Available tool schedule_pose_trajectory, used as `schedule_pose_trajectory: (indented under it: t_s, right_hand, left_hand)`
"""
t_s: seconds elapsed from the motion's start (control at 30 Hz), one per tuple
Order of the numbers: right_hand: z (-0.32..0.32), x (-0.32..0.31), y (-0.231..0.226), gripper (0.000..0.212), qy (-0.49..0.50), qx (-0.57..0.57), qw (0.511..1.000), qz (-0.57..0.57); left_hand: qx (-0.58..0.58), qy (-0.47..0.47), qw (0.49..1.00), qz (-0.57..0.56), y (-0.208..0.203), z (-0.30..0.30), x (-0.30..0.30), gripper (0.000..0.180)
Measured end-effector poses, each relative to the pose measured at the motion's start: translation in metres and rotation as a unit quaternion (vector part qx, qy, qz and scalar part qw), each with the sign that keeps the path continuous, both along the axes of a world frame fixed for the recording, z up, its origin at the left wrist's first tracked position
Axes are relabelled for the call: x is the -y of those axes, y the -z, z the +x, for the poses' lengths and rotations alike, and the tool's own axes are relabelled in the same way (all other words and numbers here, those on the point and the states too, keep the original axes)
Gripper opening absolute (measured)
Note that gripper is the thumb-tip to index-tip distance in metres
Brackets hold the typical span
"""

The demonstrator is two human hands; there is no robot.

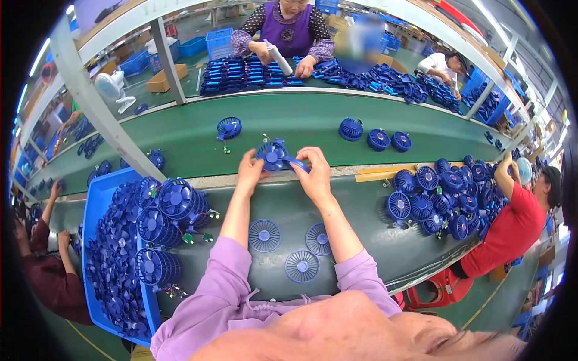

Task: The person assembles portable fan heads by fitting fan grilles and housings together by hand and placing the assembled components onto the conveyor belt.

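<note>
My left hand [250, 173] is closed on the side of a small blue fan head [276, 155], whose blades face up at the near edge of the green belt. Between the fingers of my right hand [314, 174] is a thin curved blue piece [298, 163], tilted against the right side of the fan head; it looks like a grille cover seen nearly edge-on. A green circuit board shows behind the fan head. Three round blue grille covers [265, 235] lie on the dark table between my forearms.
At my left, a blue bin [96, 265] holds many fan blades, with stacked fan housings [158, 266] beside it. Fan heads [229, 127] rest on the green conveyor belt [295, 114]. Another pile [442, 195] lies right. Co-workers sit opposite and on both sides; a white post [105, 105] rises left.
</note>
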State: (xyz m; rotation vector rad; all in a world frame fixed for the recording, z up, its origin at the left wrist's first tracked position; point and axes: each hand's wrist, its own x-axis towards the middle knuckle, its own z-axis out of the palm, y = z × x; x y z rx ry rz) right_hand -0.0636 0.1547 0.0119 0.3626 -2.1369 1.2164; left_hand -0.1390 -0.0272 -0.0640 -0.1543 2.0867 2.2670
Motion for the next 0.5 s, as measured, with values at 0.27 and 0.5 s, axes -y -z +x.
schedule_pose_trajectory:
  t_s: [0.27, 0.5]
  right_hand:
    - [0.004, 0.018, 0.007, 0.034, -0.033, -0.070, 0.992, 0.096]
    - [0.002, 0.025, 0.015, 0.037, -0.135, -0.030, 0.987, 0.085]
  left_hand:
    - [0.031, 0.158, 0.952, 0.259, -0.021, 0.054, -0.018, 0.045]
    - [0.085, 0.158, 0.899, 0.400, -0.021, 0.057, -0.020, 0.052]
